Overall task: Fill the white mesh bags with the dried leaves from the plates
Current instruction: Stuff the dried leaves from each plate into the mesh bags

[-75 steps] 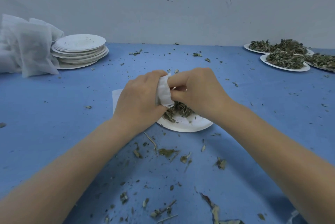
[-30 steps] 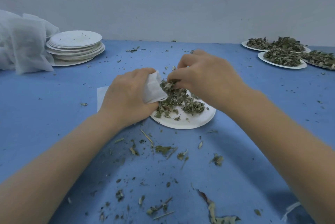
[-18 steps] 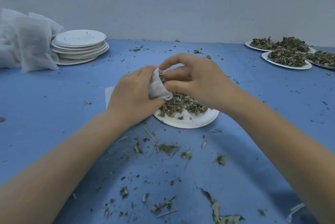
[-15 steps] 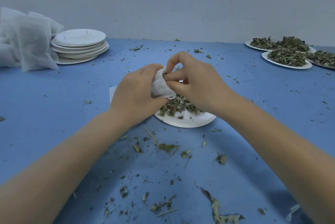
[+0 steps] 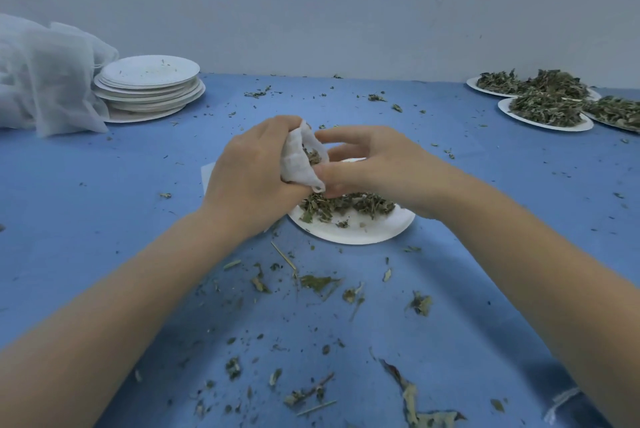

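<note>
Above round plate, crumpled mesh bag

Item: person, two forearms and hands in view. Left hand and right hand: bare, no gloves, rings or watch visible. Forearms: bare to the frame edge, no sleeves showing.

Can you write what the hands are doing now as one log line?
left hand: grips mesh bag | right hand: at bag mouth | plate: leaves remain
</note>
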The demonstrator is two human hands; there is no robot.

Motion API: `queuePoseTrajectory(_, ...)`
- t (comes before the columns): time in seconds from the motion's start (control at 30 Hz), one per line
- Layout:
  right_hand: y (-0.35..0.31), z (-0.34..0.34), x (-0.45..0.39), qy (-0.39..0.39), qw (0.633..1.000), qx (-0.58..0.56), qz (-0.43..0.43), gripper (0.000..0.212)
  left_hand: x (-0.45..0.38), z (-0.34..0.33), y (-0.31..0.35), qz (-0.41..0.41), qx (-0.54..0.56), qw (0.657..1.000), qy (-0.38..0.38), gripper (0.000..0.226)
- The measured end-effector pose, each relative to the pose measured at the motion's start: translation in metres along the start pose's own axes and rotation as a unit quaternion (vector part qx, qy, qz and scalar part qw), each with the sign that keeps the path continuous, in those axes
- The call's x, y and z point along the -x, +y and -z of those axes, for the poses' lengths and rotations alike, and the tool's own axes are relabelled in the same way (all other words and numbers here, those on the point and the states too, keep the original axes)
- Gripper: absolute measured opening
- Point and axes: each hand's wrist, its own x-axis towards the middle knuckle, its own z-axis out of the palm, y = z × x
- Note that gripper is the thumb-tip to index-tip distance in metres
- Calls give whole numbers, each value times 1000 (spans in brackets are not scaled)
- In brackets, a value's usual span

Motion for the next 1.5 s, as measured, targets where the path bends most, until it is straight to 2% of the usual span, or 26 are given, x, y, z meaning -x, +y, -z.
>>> queuePoseTrajectory(0.03,0,-1,-1,16,1000,-10,12,36,0,0,-1,1,-2,1000,-2,51)
queuePoseTrajectory(0.17,-1,-3,-4,163,983,39,72,14,-1,0,-2,1,-17,1000,-9,50)
queuePoseTrajectory(0.27,-3,-9,-2,202,963,118,137,12,-1,0,0,-5,-17,1000,-7,50)
queuePoseTrajectory(0.37,-7,-15,-2,170,946,223,164,11,0,-1,3,-21,-6,1000,-11,49)
queuePoseTrajectory(0.43,-8,-17,-3,105,945,278,139,19,1,-2,7,-42,-12,999,-31,48)
queuePoseTrajectory(0.5,-9,-17,-2,38,954,279,102,33,3,-4,11,-67,-23,996,-51,49)
queuePoseTrajectory(0.57,-8,-15,-1,11,968,234,93,36,3,-3,13,-74,-23,995,-62,55)
queuePoseTrajectory(0.67,-9,-6,1,7,981,154,116,16,-1,5,10,-43,0,998,-55,73)
queuePoseTrajectory(0.77,-10,12,4,2,989,59,136,17,-3,11,2,-19,-28,999,-31,66)
queuePoseTrajectory(0.83,-5,27,5,41,990,42,127,8,-3,10,-7,-9,-59,998,-30,58)
queuePoseTrajectory(0.9,6,39,3,99,986,105,81,2,-2,8,-14,1,-64,997,-37,59)
queuePoseTrajectory(0.97,17,47,-1,114,954,276,10,13,-1,7,-19,10,-53,998,-39,61)
queuePoseTrajectory(1.07,26,39,-5,50,905,414,-88,56,1,4,-24,30,-22,999,-30,61)
queuePoseTrajectory(1.17,31,27,-9,44,878,465,-101,79,4,2,-31,49,-21,998,-13,59)
queuePoseTrajectory(1.27,25,28,-6,24,897,427,-112,87,6,1,-36,37,-33,999,-6,56)
queuePoseTrajectory(1.37,17,29,-1,-16,899,419,-130,76,6,-1,-40,45,-32,998,-6,55)
queuePoseTrajectory(1.5,14,22,-2,-8,901,421,-101,42,7,-4,-44,76,-2,997,-12,52)
